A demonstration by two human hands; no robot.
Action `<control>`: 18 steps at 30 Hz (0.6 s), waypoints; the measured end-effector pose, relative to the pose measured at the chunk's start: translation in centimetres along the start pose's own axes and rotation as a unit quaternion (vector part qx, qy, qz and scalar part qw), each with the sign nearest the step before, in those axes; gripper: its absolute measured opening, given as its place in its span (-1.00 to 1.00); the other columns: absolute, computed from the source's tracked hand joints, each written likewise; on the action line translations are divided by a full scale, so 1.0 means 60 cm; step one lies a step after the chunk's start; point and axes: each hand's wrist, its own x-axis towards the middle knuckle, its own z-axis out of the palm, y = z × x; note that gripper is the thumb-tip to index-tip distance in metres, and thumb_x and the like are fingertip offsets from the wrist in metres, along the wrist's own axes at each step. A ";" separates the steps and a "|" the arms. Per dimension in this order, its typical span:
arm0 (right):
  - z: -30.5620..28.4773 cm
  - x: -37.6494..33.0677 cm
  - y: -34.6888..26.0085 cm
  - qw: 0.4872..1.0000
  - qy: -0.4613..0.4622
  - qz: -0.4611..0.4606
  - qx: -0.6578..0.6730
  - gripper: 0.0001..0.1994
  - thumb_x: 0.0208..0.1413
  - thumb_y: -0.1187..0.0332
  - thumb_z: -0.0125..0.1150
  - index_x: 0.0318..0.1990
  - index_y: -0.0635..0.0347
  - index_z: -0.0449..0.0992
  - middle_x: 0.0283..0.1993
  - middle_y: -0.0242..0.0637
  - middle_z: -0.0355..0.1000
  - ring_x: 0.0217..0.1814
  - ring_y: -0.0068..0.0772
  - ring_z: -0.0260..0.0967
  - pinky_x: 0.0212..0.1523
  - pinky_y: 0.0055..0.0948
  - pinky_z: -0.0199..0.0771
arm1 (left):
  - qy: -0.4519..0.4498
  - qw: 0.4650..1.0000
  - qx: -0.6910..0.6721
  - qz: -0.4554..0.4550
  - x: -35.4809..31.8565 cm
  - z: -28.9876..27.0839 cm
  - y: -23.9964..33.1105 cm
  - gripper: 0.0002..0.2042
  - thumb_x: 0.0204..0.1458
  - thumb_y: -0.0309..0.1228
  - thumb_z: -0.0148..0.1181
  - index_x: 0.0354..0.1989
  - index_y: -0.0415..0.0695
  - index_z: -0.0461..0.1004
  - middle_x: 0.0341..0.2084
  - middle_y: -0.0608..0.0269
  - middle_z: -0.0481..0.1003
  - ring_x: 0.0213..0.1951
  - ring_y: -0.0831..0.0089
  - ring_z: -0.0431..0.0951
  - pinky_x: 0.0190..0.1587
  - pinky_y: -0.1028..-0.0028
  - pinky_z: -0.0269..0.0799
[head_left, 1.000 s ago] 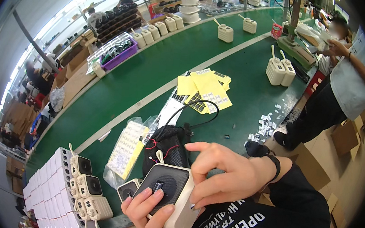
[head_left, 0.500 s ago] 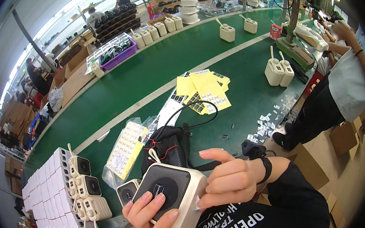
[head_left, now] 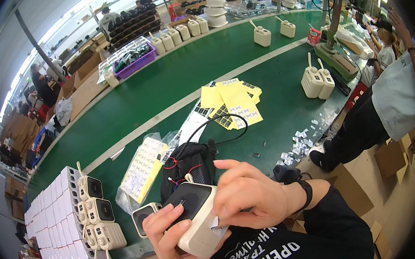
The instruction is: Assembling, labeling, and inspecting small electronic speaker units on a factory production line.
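Note:
My left hand (head_left: 170, 242) is closed around a cream portable speaker (head_left: 200, 235) with a black round grille and a strap loop, its fingertips on the grille. The speaker is tilted so its side faces my right hand (head_left: 256, 198). That hand has thumb and bent fingers pinched at a small silvery-white sticker (head_left: 215, 223) on the speaker's side. How much of the sticker is stuck down cannot be seen. Just behind lies a black mesh bag (head_left: 189, 160) with a thin black cable and red wires. Another cream speaker (head_left: 142, 218) stands beside my left hand.
Yellow sticker sheets (head_left: 234, 102) and a bagged sticker sheet (head_left: 142, 173) lie on the green belt table. Cream speakers (head_left: 102, 236) stand by stacked white boxes (head_left: 54, 217) at left. White scraps (head_left: 291, 154) litter the right edge, near a green press (head_left: 334, 61) and a co-worker (head_left: 397, 101).
The speaker has turned, showing more of its side and less of its grille. My right hand has shifted left and down over it, and a sticker corner now stands out at its fingers.

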 end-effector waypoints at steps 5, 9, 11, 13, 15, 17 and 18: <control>-0.004 0.015 0.000 0.997 0.017 0.044 0.057 -0.71 -0.12 0.58 0.20 -0.20 0.25 0.31 -0.29 -0.35 0.31 -0.28 -0.27 0.25 0.11 0.01 0.10 | 0.001 0.998 0.064 0.024 -0.002 -0.003 -0.001 -0.38 -0.58 -0.18 0.53 -0.25 0.04 0.33 -0.22 0.26 0.41 -0.15 0.27 0.39 -0.04 0.24 0.09; -0.001 0.006 -0.010 0.994 -0.037 0.087 -0.050 -0.85 -0.18 0.51 0.24 -0.47 0.01 0.42 -0.33 -0.60 0.38 -0.20 -0.48 0.18 0.18 -0.14 -0.05 | -0.014 0.988 0.130 0.084 0.001 -0.002 -0.001 -0.34 -0.56 -0.26 0.52 -0.18 -0.06 0.31 -0.18 0.12 0.36 -0.12 0.19 0.35 -0.08 0.22 0.24; 0.001 -0.005 -0.015 0.992 -0.037 0.096 -0.074 -0.84 -0.20 0.52 0.23 -0.51 -0.01 0.40 -0.33 -0.61 0.37 -0.22 -0.49 0.18 0.17 -0.15 -0.05 | -0.013 0.987 0.137 0.085 0.001 0.004 0.000 -0.37 -0.54 -0.28 0.51 -0.20 -0.04 0.31 -0.18 0.13 0.36 -0.12 0.18 0.35 -0.08 0.22 0.23; 0.002 -0.007 -0.018 0.990 -0.039 0.102 -0.094 -0.83 -0.22 0.53 0.21 -0.56 -0.04 0.39 -0.34 -0.62 0.37 -0.24 -0.50 0.17 0.17 -0.16 -0.05 | -0.010 0.985 0.148 0.085 0.001 0.005 0.002 -0.40 -0.52 -0.29 0.50 -0.21 -0.02 0.32 -0.17 0.14 0.36 -0.12 0.18 0.35 -0.08 0.21 0.23; 0.003 -0.002 -0.024 0.994 -0.006 0.064 -0.093 -0.81 -0.21 0.59 0.14 -0.40 0.11 0.34 -0.37 -0.51 0.31 -0.33 -0.43 0.21 0.05 -0.06 0.15 | -0.010 0.984 0.156 0.085 0.001 0.002 0.004 -0.39 -0.53 -0.32 0.50 -0.19 -0.05 0.33 -0.17 0.14 0.36 -0.11 0.17 0.34 -0.05 0.21 0.22; -0.023 0.005 -0.042 0.991 -0.033 0.090 -0.095 -0.83 -0.22 0.60 0.14 -0.46 0.08 0.35 -0.37 -0.52 0.31 -0.31 -0.43 0.23 0.06 -0.04 0.14 | 0.001 0.981 0.179 0.068 0.002 0.000 -0.013 -0.38 -0.53 -0.34 0.50 -0.18 -0.08 0.33 -0.16 0.12 0.35 -0.11 0.15 0.34 -0.04 0.21 0.21; -0.035 0.010 -0.053 0.987 -0.062 0.113 -0.094 -0.83 -0.23 0.60 0.13 -0.52 0.04 0.36 -0.37 -0.53 0.32 -0.29 -0.42 0.24 0.07 -0.03 0.13 | 0.014 0.977 0.207 0.048 0.003 -0.006 -0.023 -0.37 -0.53 -0.36 0.49 -0.16 -0.10 0.33 -0.15 0.10 0.34 -0.12 0.13 0.34 -0.03 0.20 0.20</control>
